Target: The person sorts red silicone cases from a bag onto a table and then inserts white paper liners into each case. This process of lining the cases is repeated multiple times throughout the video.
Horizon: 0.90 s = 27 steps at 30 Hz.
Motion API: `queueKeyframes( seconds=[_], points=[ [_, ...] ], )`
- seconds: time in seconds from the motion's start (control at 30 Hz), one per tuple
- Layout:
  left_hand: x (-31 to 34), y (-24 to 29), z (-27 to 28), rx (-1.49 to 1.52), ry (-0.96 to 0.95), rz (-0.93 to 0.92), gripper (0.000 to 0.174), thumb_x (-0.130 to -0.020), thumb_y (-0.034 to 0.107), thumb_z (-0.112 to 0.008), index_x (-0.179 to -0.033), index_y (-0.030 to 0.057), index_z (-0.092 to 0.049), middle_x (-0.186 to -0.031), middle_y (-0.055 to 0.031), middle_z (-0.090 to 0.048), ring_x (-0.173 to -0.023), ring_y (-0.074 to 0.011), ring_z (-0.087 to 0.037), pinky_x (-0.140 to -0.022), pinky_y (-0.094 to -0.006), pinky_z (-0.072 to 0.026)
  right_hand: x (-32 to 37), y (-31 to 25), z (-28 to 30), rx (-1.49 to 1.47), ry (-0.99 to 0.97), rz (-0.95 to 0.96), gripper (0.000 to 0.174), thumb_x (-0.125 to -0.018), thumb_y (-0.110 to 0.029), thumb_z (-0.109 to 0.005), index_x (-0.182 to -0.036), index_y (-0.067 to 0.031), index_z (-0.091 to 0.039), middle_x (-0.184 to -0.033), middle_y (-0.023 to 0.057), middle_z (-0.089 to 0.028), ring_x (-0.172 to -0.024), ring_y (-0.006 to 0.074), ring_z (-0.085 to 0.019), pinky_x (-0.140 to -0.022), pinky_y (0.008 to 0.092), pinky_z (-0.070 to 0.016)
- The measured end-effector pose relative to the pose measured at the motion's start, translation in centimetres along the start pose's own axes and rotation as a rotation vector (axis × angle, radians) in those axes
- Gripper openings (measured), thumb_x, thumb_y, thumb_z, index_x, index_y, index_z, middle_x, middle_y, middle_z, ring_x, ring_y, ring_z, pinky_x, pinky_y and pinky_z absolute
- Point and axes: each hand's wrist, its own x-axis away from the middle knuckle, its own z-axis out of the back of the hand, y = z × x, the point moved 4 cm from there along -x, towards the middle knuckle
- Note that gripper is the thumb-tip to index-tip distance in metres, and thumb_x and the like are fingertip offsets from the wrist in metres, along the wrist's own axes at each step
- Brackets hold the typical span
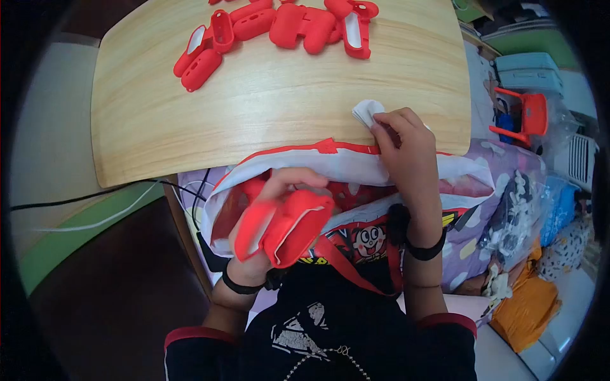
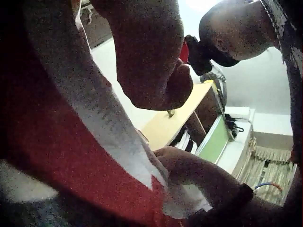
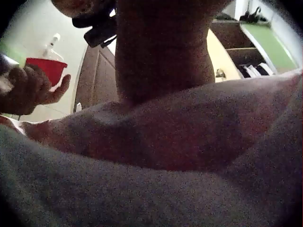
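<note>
In the head view my left hand [image 1: 284, 183] holds a red case [image 1: 298, 223], shaped like an earbud case cover, with its lid swung back; motion blurs it. My right hand [image 1: 408, 145] pinches a small fan of thin white pieces [image 1: 364, 112] between thumb and fingers, low over the table's near edge. Under both hands a red and white bag [image 1: 327, 162] lies with its mouth wide apart, cartoon print on its side. The right wrist view catches the red case [image 3: 51, 70] in the left hand's curled fingers.
Several red cases [image 1: 254, 24] lie along the far side of the wooden table [image 1: 267, 108], some opened to white insides. Black cables [image 1: 95, 193] run off to the left. A red chair [image 1: 534, 114] and plastic-wrapped goods [image 1: 518, 213] are at right.
</note>
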Motion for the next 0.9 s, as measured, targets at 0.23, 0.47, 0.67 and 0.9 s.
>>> queueKeyframes(
  seconds=[0.23,0.47,0.67,0.9],
  points=[
    [-1.0,-2.6,-1.4,0.293,-0.04,0.223,0.06,-0.089,0.041,-0.035,-0.125,-0.0055,-0.045,-0.072,-0.0078,-0.054,-0.043,-0.0118,-0.039,-0.042,-0.0239,-0.0321,0.7,-1.1,2.0,-0.027,0.177,0.113,0.01,-0.079,-0.001,-0.065,-0.088,0.0016,-0.065,-0.085,0.0128,-0.062,-0.072,0.0241,-0.062,-0.062,0.0317,-0.0487],
    [-1.7,-5.3,-3.1,0.182,0.008,0.105,0.054,-0.092,0.037,-0.033,-0.122,-0.0043,-0.049,-0.094,-0.0108,-0.057,-0.075,-0.0179,-0.047,-0.068,-0.0292,-0.0363,8.4,-7.8,7.1,0.285,0.062,0.753,0.024,-0.07,-0.013,-0.067,-0.093,-0.0068,-0.07,-0.097,0.0057,-0.064,-0.089,0.0223,-0.064,-0.081,0.0415,-0.0496],
    [-2.1,-6.0,-4.0,0.146,0.133,-0.019,0.051,-0.091,0.036,-0.034,-0.117,-0.004,-0.053,-0.113,-0.0157,-0.06,-0.106,-0.0255,-0.058,-0.094,-0.0354,-0.045,10.4,-6.9,5.9,0.231,-0.01,0.862,0.025,-0.07,-0.017,-0.066,-0.092,-0.0053,-0.07,-0.098,0.0061,-0.063,-0.095,0.0214,-0.064,-0.088,0.0451,-0.048],
    [-2.1,-7.5,-4.0,0.344,0.017,-0.022,0.048,-0.093,0.026,-0.029,-0.121,-0.0048,-0.053,-0.117,-0.0171,-0.061,-0.107,-0.025,-0.06,-0.096,-0.0357,-0.0448,10.2,-5.6,5.9,0.17,0.019,0.804,0.021,-0.073,-0.013,-0.063,-0.092,-0.0023,-0.067,-0.095,0.0096,-0.062,-0.092,0.0235,-0.064,-0.092,0.0487,-0.0474]
  ],
)
